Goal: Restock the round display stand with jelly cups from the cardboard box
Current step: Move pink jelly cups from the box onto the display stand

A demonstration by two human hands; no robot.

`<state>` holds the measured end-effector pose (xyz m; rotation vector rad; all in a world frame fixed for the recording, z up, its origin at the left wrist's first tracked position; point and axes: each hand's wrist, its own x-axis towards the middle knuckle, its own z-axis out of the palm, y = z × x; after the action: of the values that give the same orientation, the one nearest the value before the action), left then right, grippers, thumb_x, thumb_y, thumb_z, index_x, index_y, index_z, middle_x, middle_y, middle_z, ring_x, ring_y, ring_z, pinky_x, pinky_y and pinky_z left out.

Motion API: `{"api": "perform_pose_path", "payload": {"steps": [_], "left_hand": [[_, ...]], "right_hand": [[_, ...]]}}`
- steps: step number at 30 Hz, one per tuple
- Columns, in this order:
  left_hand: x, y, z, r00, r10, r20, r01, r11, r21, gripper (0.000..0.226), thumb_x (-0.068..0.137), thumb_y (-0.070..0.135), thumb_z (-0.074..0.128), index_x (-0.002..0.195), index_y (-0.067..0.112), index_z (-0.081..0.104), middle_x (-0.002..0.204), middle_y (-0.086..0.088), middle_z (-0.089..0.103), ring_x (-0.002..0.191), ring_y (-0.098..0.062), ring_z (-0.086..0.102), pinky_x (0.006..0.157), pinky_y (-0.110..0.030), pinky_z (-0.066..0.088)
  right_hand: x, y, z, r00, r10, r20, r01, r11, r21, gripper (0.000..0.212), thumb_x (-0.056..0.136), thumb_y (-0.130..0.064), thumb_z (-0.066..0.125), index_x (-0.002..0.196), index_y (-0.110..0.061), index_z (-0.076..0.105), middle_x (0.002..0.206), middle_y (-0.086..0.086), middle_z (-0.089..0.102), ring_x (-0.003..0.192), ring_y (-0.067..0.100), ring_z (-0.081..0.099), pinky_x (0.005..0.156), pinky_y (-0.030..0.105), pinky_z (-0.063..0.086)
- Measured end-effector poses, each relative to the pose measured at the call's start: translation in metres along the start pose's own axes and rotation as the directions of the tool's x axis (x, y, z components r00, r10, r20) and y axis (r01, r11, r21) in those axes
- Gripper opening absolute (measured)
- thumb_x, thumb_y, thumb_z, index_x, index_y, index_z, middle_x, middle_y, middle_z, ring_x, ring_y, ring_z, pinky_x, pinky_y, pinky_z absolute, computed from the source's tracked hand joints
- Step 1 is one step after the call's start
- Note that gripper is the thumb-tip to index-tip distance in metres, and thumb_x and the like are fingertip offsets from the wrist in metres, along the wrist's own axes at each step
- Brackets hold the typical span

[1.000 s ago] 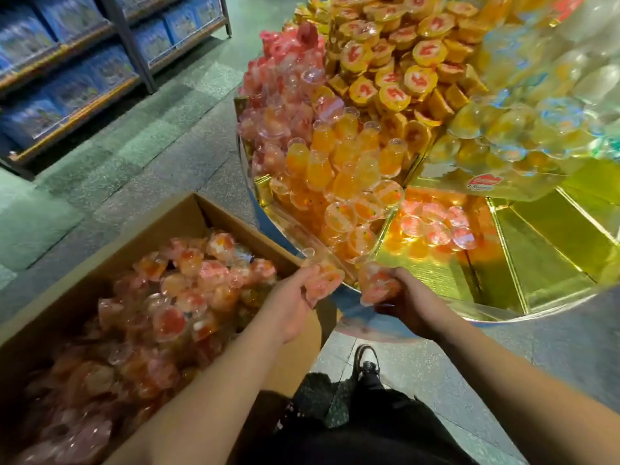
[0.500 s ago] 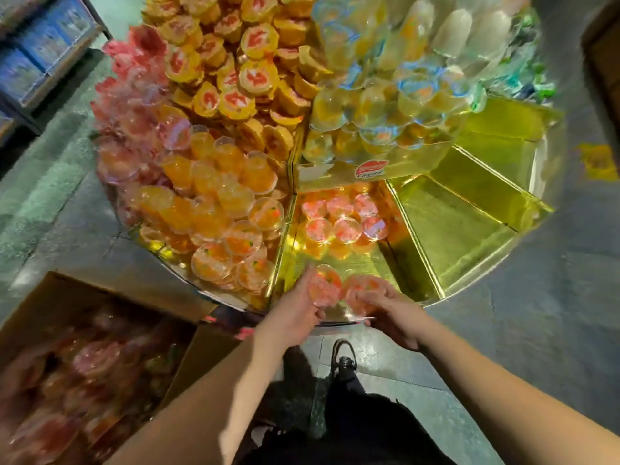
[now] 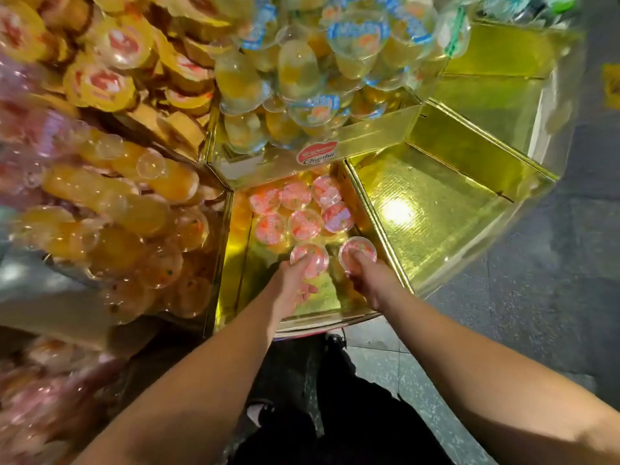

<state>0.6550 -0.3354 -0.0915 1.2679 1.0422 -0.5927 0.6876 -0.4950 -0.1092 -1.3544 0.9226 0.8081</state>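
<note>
The round display stand [image 3: 396, 226] has gold wedge compartments. In the wedge right in front of me, several pink jelly cups [image 3: 303, 213] stand lid-up in two rows at the back. My left hand [image 3: 292, 283] grips a pink jelly cup [image 3: 310, 260] just in front of those rows. My right hand [image 3: 369, 280] grips another pink jelly cup [image 3: 357, 251] to the right of it, near the wedge's right wall. The cardboard box [image 3: 47, 391] with more pink cups shows blurred at the lower left.
Orange jelly cups [image 3: 134, 216] fill the wedge to the left, and yellow packs [image 3: 110, 78] and clear blue-lidded cups [image 3: 312, 62] pile on the upper tier. The gold wedge to the right [image 3: 436, 209] holds nothing. My legs and shoe [image 3: 332, 340] stand on grey floor below.
Both hands carried their cups from the box side over the stand's rim and down into the front wedge. The view swung right, pushing the box toward the frame's left edge.
</note>
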Motion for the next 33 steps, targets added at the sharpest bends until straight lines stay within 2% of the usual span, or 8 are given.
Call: {"api": "perform_pose_path", "payload": {"steps": [3,9,11,13,17,23,27,33], "left_hand": [[0.016,0.001,0.007,1.0,-0.023,0.007,0.022,0.997,0.076,0.053,0.091,0.055,0.058,0.133,0.024,0.05,0.124,-0.002,0.059,0.062,-0.014,0.06,0.062,-0.028,0.044],[0.035,0.0,0.017,1.0,-0.022,0.009,0.022,0.998,0.055,0.046,0.093,0.051,0.058,0.128,0.025,0.043,0.109,0.004,0.057,0.072,-0.017,0.062,0.069,-0.031,0.044],[0.04,0.0,0.019,1.0,-0.016,0.001,0.016,0.999,0.045,0.043,0.093,0.051,0.058,0.127,0.028,0.045,0.109,0.008,0.056,0.071,-0.018,0.064,0.066,-0.03,0.043],[0.044,-0.001,0.021,1.0,-0.008,-0.002,0.008,0.999,0.049,0.037,0.094,0.052,0.056,0.123,0.032,0.048,0.107,0.012,0.056,0.072,-0.018,0.066,0.068,-0.03,0.045],[0.048,-0.003,0.027,0.999,0.015,-0.029,-0.013,0.998,0.058,0.033,0.096,0.054,0.05,0.123,0.036,0.048,0.099,0.022,0.055,0.081,-0.021,0.067,0.075,-0.033,0.048],[0.048,-0.005,0.026,0.998,0.044,-0.043,-0.039,0.993,0.115,0.052,0.093,0.063,0.047,0.136,0.033,0.047,0.112,0.018,0.059,0.085,-0.023,0.068,0.068,-0.03,0.047],[0.039,-0.002,0.016,1.0,-0.007,-0.029,0.01,0.994,0.107,0.068,0.086,0.073,0.048,0.131,0.023,0.053,0.12,0.002,0.062,0.094,-0.023,0.066,0.066,-0.03,0.046],[-0.003,-0.009,-0.029,0.992,0.12,-0.031,-0.112,0.977,0.182,0.047,0.1,0.053,0.042,0.126,0.016,0.056,0.111,-0.006,0.066,0.071,-0.016,0.063,0.065,-0.032,0.05]], "right_hand": [[0.015,-0.004,0.004,0.999,0.045,-0.005,-0.045,0.999,-0.015,0.055,0.083,-0.054,0.069,0.113,-0.009,0.063,0.088,0.007,0.07,0.077,0.021,0.065,0.064,0.027,0.049],[0.031,-0.004,0.013,1.0,0.012,-0.016,-0.013,0.998,-0.064,0.05,0.085,-0.058,0.065,0.105,-0.013,0.065,0.091,0.005,0.07,0.09,0.025,0.068,0.083,0.036,0.054],[0.035,-0.007,0.013,0.998,0.024,-0.061,-0.031,0.992,-0.119,0.051,0.085,-0.064,0.06,0.09,-0.013,0.065,0.084,0.004,0.068,0.082,0.025,0.068,0.074,0.036,0.055],[0.036,-0.007,0.012,0.994,0.034,-0.104,-0.054,0.98,-0.191,0.063,0.085,-0.071,0.053,0.088,-0.01,0.069,0.081,0.006,0.067,0.065,0.024,0.058,0.055,0.028,0.042],[0.045,-0.003,0.011,0.994,0.025,-0.108,-0.053,0.962,-0.267,0.072,0.084,-0.078,0.045,0.094,-0.011,0.069,0.095,0.01,0.075,0.066,0.023,0.056,0.053,0.028,0.036],[0.045,-0.002,0.012,0.995,0.023,-0.099,-0.047,0.968,-0.246,0.083,0.08,-0.079,0.049,0.123,-0.01,0.063,0.105,0.005,0.072,0.094,0.024,0.065,0.085,0.036,0.052],[0.043,-0.001,0.006,0.998,0.031,-0.045,-0.04,0.977,-0.21,0.112,0.046,-0.091,0.061,0.127,-0.013,0.062,0.105,0.005,0.073,0.097,0.025,0.068,0.093,0.044,0.051],[-0.007,-0.01,-0.007,0.998,0.001,0.066,0.015,0.97,-0.244,0.063,0.081,-0.066,0.063,0.118,-0.016,0.059,0.095,0.006,0.067,0.083,0.018,0.063,0.069,0.031,0.044]]}}
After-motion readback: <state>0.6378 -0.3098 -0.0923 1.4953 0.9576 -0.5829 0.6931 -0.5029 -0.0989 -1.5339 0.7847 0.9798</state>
